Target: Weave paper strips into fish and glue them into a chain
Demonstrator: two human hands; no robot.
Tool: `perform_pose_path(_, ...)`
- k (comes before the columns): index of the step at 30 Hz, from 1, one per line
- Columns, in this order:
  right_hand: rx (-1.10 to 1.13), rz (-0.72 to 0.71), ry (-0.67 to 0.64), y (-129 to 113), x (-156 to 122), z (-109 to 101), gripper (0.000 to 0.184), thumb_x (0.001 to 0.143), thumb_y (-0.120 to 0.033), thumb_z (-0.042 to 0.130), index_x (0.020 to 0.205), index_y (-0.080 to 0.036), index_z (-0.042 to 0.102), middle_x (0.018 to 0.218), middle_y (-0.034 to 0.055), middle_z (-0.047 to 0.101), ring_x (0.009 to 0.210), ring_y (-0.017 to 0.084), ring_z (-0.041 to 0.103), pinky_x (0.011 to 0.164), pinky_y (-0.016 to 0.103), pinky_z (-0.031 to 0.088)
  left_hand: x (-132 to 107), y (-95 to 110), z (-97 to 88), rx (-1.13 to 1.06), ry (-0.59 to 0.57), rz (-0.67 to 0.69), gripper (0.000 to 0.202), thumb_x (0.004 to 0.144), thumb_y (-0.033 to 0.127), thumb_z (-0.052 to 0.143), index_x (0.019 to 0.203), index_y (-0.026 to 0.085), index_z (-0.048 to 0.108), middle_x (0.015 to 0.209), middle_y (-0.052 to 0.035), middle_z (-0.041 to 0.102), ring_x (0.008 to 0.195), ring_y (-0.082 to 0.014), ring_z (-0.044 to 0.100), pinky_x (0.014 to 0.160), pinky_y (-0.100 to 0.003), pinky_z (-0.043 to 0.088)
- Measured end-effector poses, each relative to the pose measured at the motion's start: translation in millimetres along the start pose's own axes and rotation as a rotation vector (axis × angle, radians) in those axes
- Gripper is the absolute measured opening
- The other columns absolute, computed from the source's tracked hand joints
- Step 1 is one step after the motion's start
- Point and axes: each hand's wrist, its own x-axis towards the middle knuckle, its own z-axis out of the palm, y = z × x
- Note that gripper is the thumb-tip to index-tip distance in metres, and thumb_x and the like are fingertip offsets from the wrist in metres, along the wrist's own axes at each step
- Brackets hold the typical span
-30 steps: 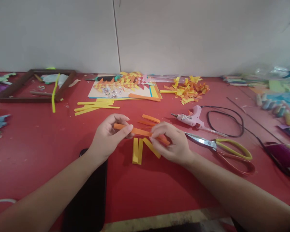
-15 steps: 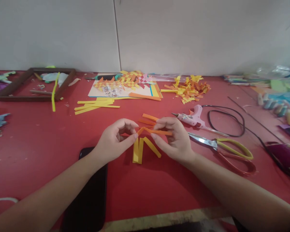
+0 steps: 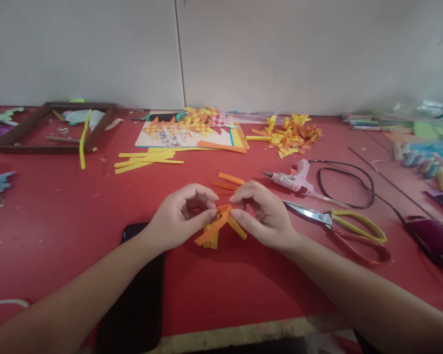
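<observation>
Between my two hands an orange paper strip [image 3: 214,229] is folded, one end slanting down to the left in front of several yellow paper strips [image 3: 238,229]. My left hand [image 3: 182,214] pinches the folded part between thumb and fingers. On the other side, the thumb and forefinger of my right hand [image 3: 264,214] close on the fold's right edge; exactly how firmly is hard to see. Just beyond my right fingers lie loose orange strips [image 3: 230,178]. A black phone [image 3: 140,295] rests under my left forearm.
Right of my hands are yellow-and-red-handled scissors [image 3: 313,214] and a pink glue gun [image 3: 297,179] with a looped black cord. Yellow strips [image 3: 143,161], woven paper pieces [image 3: 195,122] and a pile of scraps [image 3: 295,133] lie farther back. A brown frame [image 3: 18,147] sits left.
The orange strip's right end has been folded over and now slants down to the left across the yellow strips. My hands have drawn slightly closer together.
</observation>
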Motion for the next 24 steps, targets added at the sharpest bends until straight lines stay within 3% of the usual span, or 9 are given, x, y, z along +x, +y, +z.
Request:
perform_pose_path(2, 0.026, -0.006, -0.021, -1.1, 1.2, 1.2, 0.002, 0.089, -0.020, 0.065, 0.090, -0.019, 0.063, 0.079, 0.0030, 0.062, 0.066, 0.012, 0.058, 0.060, 0.027, 0.052, -0.8, 0.8, -0.2, 0.002, -0.010, 0.001, 0.017, 0.087, 0.030, 0.072, 0.094, 0.018, 0.062, 0.085, -0.0030, 0.065, 0.074, -0.0131, 0.064, 0.064, -0.023, 0.053)
perform_pose_path(7, 0.058, 0.004, -0.020, -5.2, 2.1, 2.9, 0.008, 0.089, -0.016, 0.063, 0.082, -0.018, 0.064, 0.071, 0.0021, 0.063, 0.062, 0.011, 0.057, 0.058, 0.025, 0.051, -2.0, 6.3, -2.1, 0.061, -0.050, 0.005, 0.015, 0.088, 0.031, 0.068, 0.094, 0.018, 0.066, 0.084, -0.0043, 0.067, 0.073, -0.0143, 0.063, 0.063, -0.024, 0.053)
perform_pose_path(14, 0.094, 0.021, -0.043, -7.3, 0.7, 6.5, 0.008, 0.087, -0.016, 0.067, 0.079, -0.018, 0.064, 0.070, 0.0016, 0.064, 0.059, 0.010, 0.057, 0.056, 0.023, 0.050, -4.7, 9.6, -0.4, 0.278, -0.064, 0.123, 0.009, 0.085, 0.027, 0.070, 0.088, 0.019, 0.068, 0.084, -0.0037, 0.071, 0.072, -0.0143, 0.064, 0.067, -0.026, 0.052)
perform_pose_path(24, 0.172, 0.067, -0.030, -9.0, -0.9, 8.2, 0.007, 0.084, -0.013, 0.063, 0.082, -0.019, 0.064, 0.075, 0.0031, 0.064, 0.065, 0.012, 0.059, 0.060, 0.024, 0.053, -3.9, 10.2, 1.9, 0.378, -0.045, 0.132, 0.009, 0.085, 0.024, 0.067, 0.078, 0.019, 0.066, 0.072, -0.0015, 0.068, 0.064, -0.0129, 0.062, 0.062, -0.025, 0.051)
